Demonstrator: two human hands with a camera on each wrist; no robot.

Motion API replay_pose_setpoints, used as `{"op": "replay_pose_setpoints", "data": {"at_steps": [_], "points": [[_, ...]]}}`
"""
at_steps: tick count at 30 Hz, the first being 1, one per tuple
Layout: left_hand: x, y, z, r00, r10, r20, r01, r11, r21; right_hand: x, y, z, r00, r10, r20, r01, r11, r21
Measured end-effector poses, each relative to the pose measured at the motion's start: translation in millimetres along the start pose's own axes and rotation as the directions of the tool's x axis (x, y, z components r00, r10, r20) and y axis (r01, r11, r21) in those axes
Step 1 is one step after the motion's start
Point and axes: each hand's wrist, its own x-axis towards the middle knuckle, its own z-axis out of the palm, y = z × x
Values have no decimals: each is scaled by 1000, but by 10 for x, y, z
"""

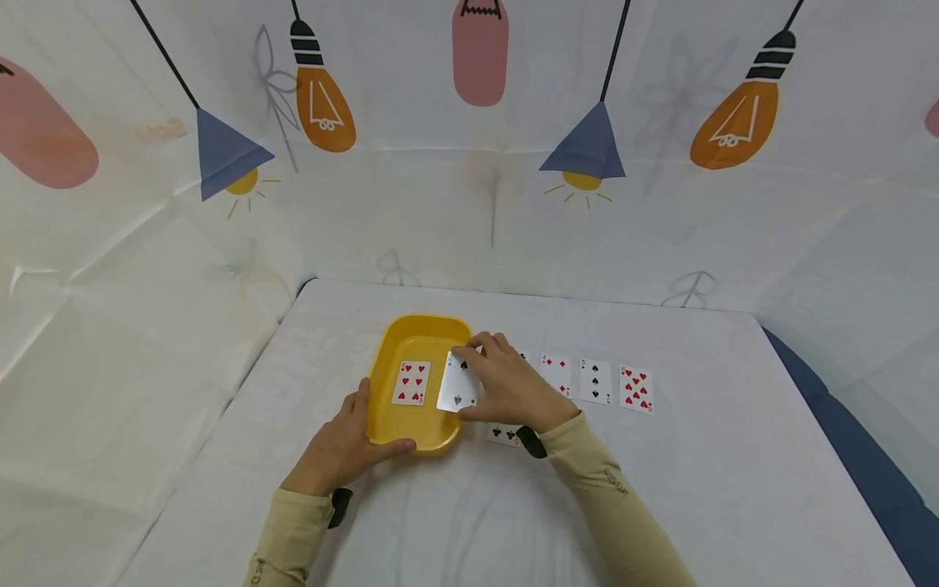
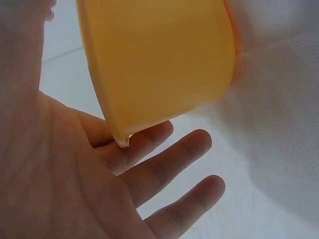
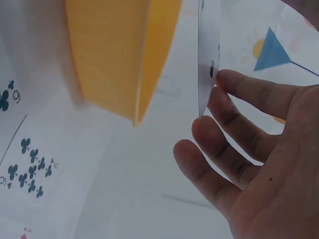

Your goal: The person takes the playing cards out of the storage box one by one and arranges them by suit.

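A playing card with black spades [image 1: 456, 390] is pinched between the thumb and fingertips of my right hand [image 1: 513, 387]. The card is tilted, above the right side of a yellow tray [image 1: 392, 424]; in the right wrist view the card [image 3: 207, 59] appears nearly edge-on. Inside the tray lies a six of hearts [image 1: 411, 383]. My left hand [image 1: 345, 444] rests at the tray's near left corner, thumb along the near rim, fingers against the left side. In the left wrist view, the left fingers [image 2: 164, 169] are extended below the tray wall [image 2: 164, 59].
A row of cards lies to the right: a diamonds card [image 1: 556, 373], a spades card [image 1: 596, 381] and a hearts card [image 1: 636, 389]. A clubs card [image 1: 504, 434] lies nearer, partly behind the right wrist. A patterned curtain [image 1: 440, 212] hangs behind the white table.
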Motion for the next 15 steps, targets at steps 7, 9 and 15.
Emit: {"op": "replay_pose_setpoints", "data": {"at_steps": [7, 9, 15], "points": [[-7, -1, -7, 1000, 8, -9, -8, 1000, -13, -114, 115, -31, 1000, 8, -1, -8, 999, 39], [-10, 2, -9, 1000, 8, -12, -8, 1000, -15, -147, 134, -40, 1000, 11, 0, -11, 999, 52], [-18, 6, -13, 1000, 10, -14, -10, 1000, -18, -252, 222, -74, 1000, 0, -8, 0, 999, 48]]}}
